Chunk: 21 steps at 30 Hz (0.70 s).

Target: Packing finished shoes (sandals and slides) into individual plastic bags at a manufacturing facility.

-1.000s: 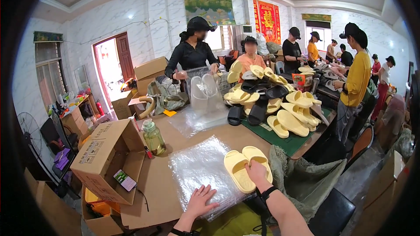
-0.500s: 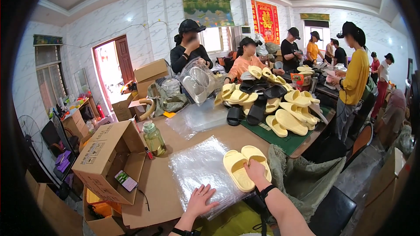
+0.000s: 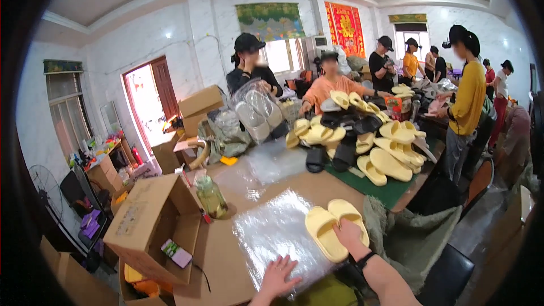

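- Step in hand: bagging, as I judge it. My left hand, fingers spread, lies flat on the clear plastic bag on the brown table.
- My right hand grips the pair of yellow slippers at the bag's right edge, fingers curled on the soles.
- Next move calls for opening the bag's mouth.
- Versus the earlier frames: both hands unmoved; the person in black now holds up a bagged pair.

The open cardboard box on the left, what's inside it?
Inside the tipped cardboard box, a small pink-purple phone-like gadget lies near the lower flap, with a dark cord trailing out. The rest of the interior is shadowed or hidden behind the box's walls.
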Each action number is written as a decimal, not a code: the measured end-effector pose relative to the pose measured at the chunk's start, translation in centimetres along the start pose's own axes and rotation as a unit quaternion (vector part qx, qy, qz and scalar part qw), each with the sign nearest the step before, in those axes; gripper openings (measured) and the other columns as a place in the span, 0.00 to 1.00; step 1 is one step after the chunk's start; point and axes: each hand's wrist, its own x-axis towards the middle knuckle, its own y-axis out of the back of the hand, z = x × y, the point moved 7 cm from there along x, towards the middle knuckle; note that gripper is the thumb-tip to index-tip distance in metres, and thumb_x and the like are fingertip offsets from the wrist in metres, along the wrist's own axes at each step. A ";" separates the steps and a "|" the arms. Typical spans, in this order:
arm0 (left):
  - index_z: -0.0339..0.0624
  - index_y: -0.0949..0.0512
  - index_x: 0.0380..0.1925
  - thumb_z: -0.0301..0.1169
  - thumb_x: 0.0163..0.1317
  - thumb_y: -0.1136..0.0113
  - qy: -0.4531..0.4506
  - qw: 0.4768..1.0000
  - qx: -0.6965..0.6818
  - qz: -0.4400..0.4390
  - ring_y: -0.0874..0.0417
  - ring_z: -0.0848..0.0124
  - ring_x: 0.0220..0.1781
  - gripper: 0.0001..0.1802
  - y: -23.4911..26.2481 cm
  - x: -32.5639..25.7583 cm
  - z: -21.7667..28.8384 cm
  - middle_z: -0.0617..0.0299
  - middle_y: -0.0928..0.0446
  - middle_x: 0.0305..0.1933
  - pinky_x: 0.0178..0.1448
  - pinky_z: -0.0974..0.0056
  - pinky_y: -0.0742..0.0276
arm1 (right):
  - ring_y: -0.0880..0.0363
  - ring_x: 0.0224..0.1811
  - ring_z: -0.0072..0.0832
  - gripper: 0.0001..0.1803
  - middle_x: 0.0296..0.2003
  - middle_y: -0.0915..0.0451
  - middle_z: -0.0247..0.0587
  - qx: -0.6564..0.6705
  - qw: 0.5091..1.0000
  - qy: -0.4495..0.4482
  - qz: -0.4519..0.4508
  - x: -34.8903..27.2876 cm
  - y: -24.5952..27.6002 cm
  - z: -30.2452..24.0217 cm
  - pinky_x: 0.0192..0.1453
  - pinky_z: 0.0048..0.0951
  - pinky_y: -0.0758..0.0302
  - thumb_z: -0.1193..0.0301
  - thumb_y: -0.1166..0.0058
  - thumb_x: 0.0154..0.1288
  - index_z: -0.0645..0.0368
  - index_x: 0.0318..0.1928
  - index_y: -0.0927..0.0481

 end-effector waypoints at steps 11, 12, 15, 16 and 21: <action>0.58 0.32 0.71 0.60 0.64 0.43 0.004 0.999 0.001 -0.034 0.40 0.50 0.78 0.38 2.3 1.8 0.4 0.54 0.41 0.78 0.77 0.41 0.46 | 0.21 0.25 0.47 0.21 0.22 0.23 0.45 -0.015 0.999 -0.039 -0.002 1.2 0.1 -0.1 0.30 0.45 0.28 0.51 0.40 0.66 0.57 0.30 0.26; 0.58 0.32 0.71 0.60 0.64 0.43 0.001 0.999 -0.005 -0.042 0.40 0.50 0.78 0.38 2.4 1.2 0.7 0.54 0.41 0.78 0.77 0.41 0.46 | 0.21 0.25 0.47 0.21 0.22 0.23 0.45 -0.020 0.999 -0.047 -0.006 0.5 -0.2 -0.1 0.30 0.45 0.28 0.51 0.40 0.66 0.57 0.30 0.26; 0.42 0.38 0.73 0.53 0.66 0.44 0.016 0.993 -0.091 -0.069 0.49 0.44 0.80 0.41 2.6 1.2 1.2 0.43 0.47 0.79 0.80 0.38 0.55 | 0.20 0.26 0.45 0.21 0.22 0.22 0.44 -0.040 0.998 -0.051 -0.017 0.9 -0.6 0.1 0.30 0.45 0.27 0.52 0.39 0.65 0.57 0.28 0.26; 0.42 0.38 0.73 0.53 0.66 0.44 0.012 0.993 -0.093 -0.072 0.49 0.44 0.80 0.41 2.8 1.3 1.4 0.43 0.47 0.79 0.80 0.38 0.55 | 0.20 0.26 0.45 0.21 0.22 0.22 0.44 -0.042 0.997 -0.056 -0.016 0.9 -0.5 0.2 0.30 0.45 0.27 0.52 0.39 0.65 0.57 0.28 0.26; 0.42 0.38 0.72 0.52 0.66 0.43 0.025 0.994 -0.066 -0.077 0.48 0.43 0.79 0.40 3.3 1.7 1.8 0.42 0.45 0.78 0.79 0.37 0.53 | 0.20 0.27 0.48 0.21 0.24 0.22 0.46 -0.020 0.998 -0.047 -0.032 1.1 -0.2 -0.3 0.31 0.47 0.26 0.52 0.43 0.68 0.57 0.30 0.26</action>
